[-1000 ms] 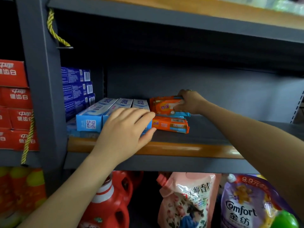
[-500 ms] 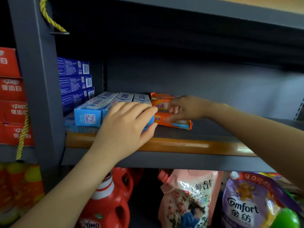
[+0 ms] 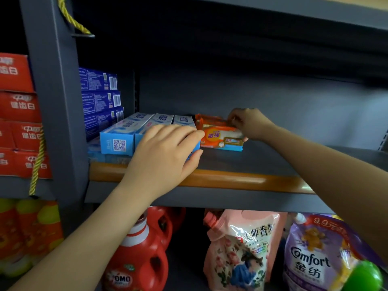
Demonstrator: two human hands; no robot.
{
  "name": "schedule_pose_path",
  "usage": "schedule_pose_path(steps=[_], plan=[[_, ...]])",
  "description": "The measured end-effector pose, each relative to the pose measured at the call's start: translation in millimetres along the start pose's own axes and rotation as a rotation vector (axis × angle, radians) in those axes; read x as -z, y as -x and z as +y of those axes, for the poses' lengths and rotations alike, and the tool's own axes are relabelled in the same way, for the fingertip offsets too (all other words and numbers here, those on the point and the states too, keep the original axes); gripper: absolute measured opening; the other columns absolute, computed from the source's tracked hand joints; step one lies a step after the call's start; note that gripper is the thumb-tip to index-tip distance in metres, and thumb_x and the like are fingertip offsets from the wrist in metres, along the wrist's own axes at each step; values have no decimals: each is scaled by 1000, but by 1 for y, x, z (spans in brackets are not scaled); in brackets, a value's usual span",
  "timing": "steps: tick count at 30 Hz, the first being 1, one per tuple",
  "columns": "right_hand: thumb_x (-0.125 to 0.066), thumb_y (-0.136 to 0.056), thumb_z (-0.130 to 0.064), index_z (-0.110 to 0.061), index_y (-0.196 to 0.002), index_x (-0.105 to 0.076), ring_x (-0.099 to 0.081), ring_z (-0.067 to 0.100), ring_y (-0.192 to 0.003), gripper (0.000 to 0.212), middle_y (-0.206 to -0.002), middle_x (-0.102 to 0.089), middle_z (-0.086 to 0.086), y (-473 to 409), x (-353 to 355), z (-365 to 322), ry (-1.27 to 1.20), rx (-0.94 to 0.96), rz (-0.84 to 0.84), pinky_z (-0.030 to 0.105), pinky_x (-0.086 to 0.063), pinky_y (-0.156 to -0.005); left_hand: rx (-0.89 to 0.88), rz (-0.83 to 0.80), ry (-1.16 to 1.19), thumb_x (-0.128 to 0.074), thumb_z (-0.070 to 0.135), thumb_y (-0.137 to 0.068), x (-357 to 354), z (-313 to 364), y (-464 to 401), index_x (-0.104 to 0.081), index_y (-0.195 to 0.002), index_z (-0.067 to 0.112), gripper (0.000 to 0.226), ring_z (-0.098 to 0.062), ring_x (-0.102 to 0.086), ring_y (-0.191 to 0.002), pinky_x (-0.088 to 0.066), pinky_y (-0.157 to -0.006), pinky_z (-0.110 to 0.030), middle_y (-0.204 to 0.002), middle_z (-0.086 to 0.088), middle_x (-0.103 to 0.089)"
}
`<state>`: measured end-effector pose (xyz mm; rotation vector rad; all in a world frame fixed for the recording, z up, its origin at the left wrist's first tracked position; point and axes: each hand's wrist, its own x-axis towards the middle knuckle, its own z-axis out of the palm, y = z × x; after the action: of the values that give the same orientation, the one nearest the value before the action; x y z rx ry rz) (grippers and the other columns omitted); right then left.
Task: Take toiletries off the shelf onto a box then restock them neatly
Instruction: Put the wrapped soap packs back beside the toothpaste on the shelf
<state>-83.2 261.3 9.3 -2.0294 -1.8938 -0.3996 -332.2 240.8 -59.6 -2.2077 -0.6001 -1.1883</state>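
Three light blue toothpaste boxes [image 3: 117, 139] lie side by side on the grey shelf [image 3: 262, 160], front ends toward me. My left hand [image 3: 165, 152] rests flat on the right-hand boxes, fingers spread over their front ends. Right of them sits a stack of orange soap packs [image 3: 220, 137]. My right hand [image 3: 249, 122] reaches in over the stack and pinches the back right corner of the top pack, thumb and fingers closed on the wrapper. Dark blue boxes [image 3: 100, 99] are stacked behind the toothpaste at the left.
A grey upright post [image 3: 56, 106] with a yellow rope [image 3: 37, 160] bounds the shelf on the left; red cartons [image 3: 19, 114] stand beyond it. Below hang red detergent bottles [image 3: 142, 253], a pink refill pouch [image 3: 241, 248] and a purple Comfort pouch [image 3: 315, 259]. The shelf's right half is bare.
My right hand moved from the front of the soap stack to its back right corner, and the top pack now lies square on the stack. The left hand stayed on the toothpaste boxes.
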Motion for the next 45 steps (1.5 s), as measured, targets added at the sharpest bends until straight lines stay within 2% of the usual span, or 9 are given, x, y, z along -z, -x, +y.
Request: schedule_pose_path(steps=[7, 12, 19, 25, 31, 34, 39, 42, 45], plan=[[-56, -86, -50, -28, -140, -35, -36, 30, -126, 62, -138, -41, 7, -11, -6, 6, 372, 103, -127, 43, -41, -98, -12, 14, -9, -41, 23, -89, -1, -3, 1, -65, -111, 9, 35, -25, -64, -97, -46, -82, -37, -106, -6, -68], [-58, -88, -40, -22, -140, -36, -49, 25, -117, 59, -130, -52, 8, -23, -16, -1, 274, 143, -156, 37, -39, -101, -13, 17, -6, -41, 22, -90, -3, -3, 2, -64, -112, 9, 35, -25, -63, -98, -34, -86, -33, -107, -6, -68], [-60, -86, -43, -23, -139, -36, -45, 28, -122, 62, -133, -48, 8, -17, -11, -11, 295, 91, -120, 45, -44, -98, -19, 11, -2, -40, 23, -91, -1, -2, 0, -66, -110, 10, 34, -26, -64, -96, -47, -82, -38, -105, -6, -68], [-53, -92, -31, -11, -113, -61, -57, 20, -94, 30, -110, -63, 7, 57, 33, -33, -12, 214, 235, 29, -44, -77, -10, 14, -13, -41, 27, -90, 4, 3, -2, -66, -104, 6, 36, -29, -65, -89, -47, -76, -35, -98, -9, -69], [-50, -86, -18, -7, -85, -64, -41, 2, -67, 18, -74, -52, -6, 173, 35, -29, -130, 345, 548, 18, -34, -63, -99, 224, 31, -51, 14, -90, 3, 34, 18, -65, -106, 3, 24, -29, -49, -111, -43, -90, -43, -113, -16, -63], [-51, -86, -26, -14, -90, -65, -44, 3, -61, 18, -70, -56, -8, 227, 8, -14, -171, 331, 292, 19, -38, -59, -217, 240, 249, -54, 8, -88, 0, 83, 59, -67, -98, 6, 17, -27, -53, -104, -44, -87, -39, -106, -12, -66], [-59, -89, -24, -17, -110, -63, -60, 15, -93, 23, -106, -65, 1, 312, -75, 19, -78, 193, -554, 25, -43, -83, -338, -270, 499, -52, 15, -85, -40, 150, 146, -69, -88, 9, 19, -24, -62, -85, -43, -74, -29, -92, -6, -66], [-58, -90, -33, -17, -117, -57, -55, 18, -105, 32, -116, -57, 3, 350, -104, 29, -93, 152, -720, 17, -33, -83, -227, -577, 669, -48, 28, -86, -58, 175, 180, -69, -93, 13, 27, -18, -63, -86, -53, -70, -31, -95, -1, -66], [-57, -89, -40, -16, -130, -45, -49, 22, -114, 49, -125, -48, 5, 368, -121, 35, -33, 105, -764, 28, -38, -92, -36, -774, 781, -48, 35, -93, -64, 194, 198, -61, -115, 18, 31, -12, -57, -103, -49, -82, -28, -114, 3, -59]])
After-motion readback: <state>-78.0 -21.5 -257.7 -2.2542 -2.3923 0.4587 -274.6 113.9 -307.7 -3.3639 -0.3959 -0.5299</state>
